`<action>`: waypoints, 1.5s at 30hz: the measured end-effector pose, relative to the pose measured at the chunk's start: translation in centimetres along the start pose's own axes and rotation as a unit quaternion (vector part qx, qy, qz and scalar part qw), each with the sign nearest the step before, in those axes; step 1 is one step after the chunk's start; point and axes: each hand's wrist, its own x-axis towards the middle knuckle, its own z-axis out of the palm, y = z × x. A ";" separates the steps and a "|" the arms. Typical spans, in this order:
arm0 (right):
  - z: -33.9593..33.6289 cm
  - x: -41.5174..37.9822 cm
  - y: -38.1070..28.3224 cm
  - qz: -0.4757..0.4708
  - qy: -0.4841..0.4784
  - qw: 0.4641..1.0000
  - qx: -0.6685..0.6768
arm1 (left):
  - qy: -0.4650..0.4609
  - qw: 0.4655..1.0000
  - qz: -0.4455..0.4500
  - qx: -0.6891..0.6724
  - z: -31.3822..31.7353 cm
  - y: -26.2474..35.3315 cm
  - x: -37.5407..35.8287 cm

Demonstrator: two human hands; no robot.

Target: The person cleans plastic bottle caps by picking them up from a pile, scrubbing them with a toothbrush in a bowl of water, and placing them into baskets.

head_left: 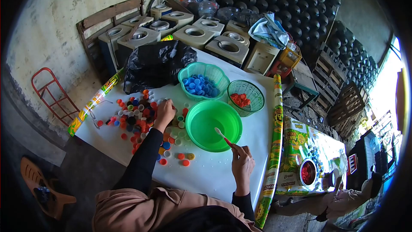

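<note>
My right hand is closed round the handle of a toothbrush, with its white bristle head over the green basin. Among a spread of loose plastic bottle caps is my left hand. Its fingers are curled together, and what they hold, if anything, is hidden. The caps are red, orange, white, blue and dark. Behind the basin, a pale green basket holds blue caps. A smaller green basket beside it contains red-orange caps.
A black plastic bag lies at the table's back left. Colourful rolled edges border the white tabletop. Water dispensers stand behind. On the right, another person is near a second table.
</note>
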 end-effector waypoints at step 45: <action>0.3 2.7 -2.1 -0.034 -0.044 0.998 0.016 | -0.189 0.939 0.065 -0.282 -2.7 14.5 -4.1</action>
